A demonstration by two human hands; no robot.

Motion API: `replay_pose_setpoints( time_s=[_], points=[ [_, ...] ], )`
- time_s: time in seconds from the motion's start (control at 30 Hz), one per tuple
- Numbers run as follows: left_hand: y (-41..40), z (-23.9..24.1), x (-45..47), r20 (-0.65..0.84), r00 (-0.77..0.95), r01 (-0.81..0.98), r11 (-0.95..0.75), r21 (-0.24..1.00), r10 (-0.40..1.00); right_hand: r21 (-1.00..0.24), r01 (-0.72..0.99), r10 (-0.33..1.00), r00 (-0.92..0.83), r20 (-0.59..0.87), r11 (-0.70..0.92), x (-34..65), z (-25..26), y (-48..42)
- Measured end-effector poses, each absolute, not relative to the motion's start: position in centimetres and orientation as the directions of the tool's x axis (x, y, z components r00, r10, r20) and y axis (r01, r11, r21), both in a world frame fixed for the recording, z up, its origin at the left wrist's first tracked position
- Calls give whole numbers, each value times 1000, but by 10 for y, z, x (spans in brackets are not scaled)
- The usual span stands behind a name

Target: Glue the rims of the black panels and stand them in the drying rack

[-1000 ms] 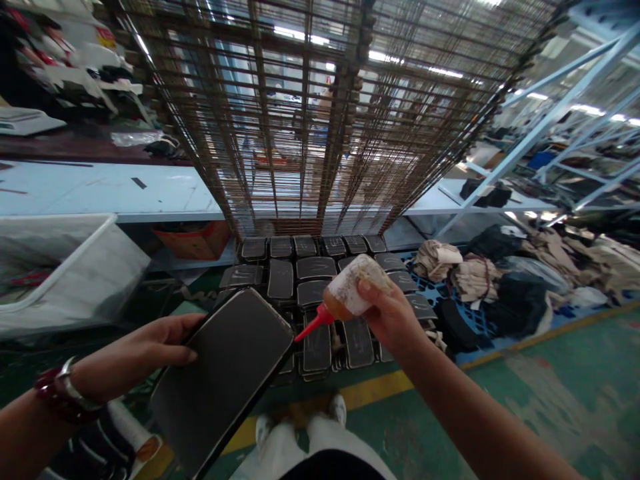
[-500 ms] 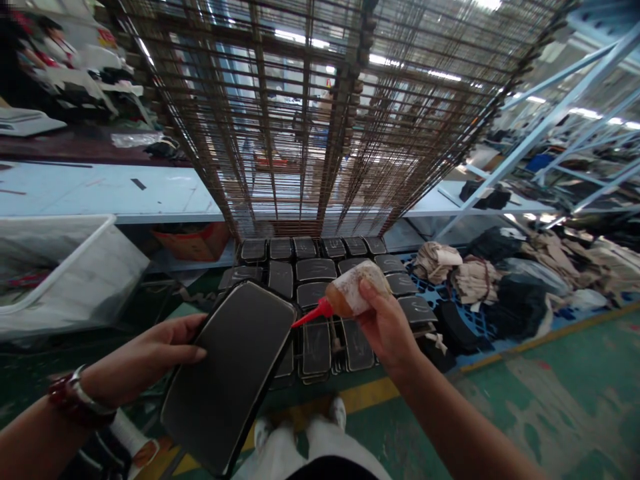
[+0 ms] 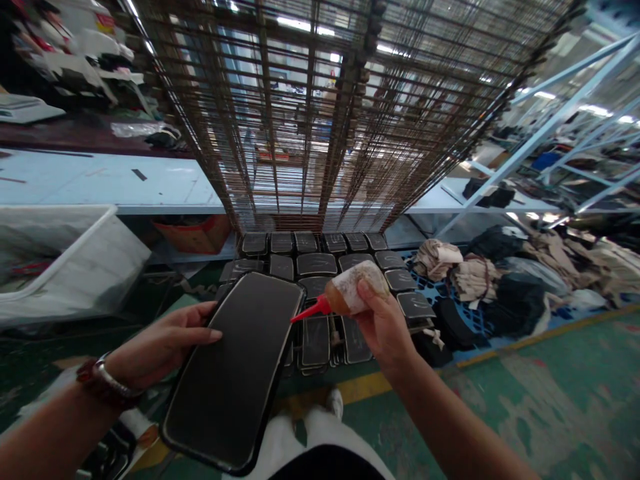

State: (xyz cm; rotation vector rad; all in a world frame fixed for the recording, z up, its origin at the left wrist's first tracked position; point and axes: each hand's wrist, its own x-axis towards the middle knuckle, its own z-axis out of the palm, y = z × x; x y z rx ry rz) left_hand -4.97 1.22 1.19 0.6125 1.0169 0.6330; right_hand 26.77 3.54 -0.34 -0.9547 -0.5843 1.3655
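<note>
A dark rounded rectangular panel (image 3: 233, 373) with a pale line along its edge is tilted in front of me. My left hand (image 3: 173, 340) grips its left side, thumb on the face and fingers behind. In my right hand (image 3: 383, 317) is a glue bottle (image 3: 353, 290), held on its side, with a whitish stained body and a red pointed nozzle. The nozzle tip points left at the panel's right edge; whether it touches cannot be made out. Behind the bottle, similar dark panels (image 3: 316, 265) lie in rows of stacks, some with pale marks.
A tall wire rack (image 3: 320, 133) rises behind the stacks. To the left stand a white bin (image 3: 115, 247), a red-brown carton (image 3: 195, 233) and a pale blue bench (image 3: 100, 180). Cloth bundles (image 3: 475, 277) lie on a blue pallet at right, beside blue frame bars (image 3: 540, 127).
My left hand and the panel have shifted slightly right, and the panel stands a little more upright. The nozzle tip now sits lower along the panel's right edge.
</note>
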Motion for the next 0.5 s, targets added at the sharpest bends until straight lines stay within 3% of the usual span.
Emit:
replay_pose_setpoints(
  time_s=[0.5],
  points=[
    [6, 5, -46, -610, 283, -212, 668, 713, 740, -829, -538, 980, 27, -199, -153, 257, -6, 3]
  ],
)
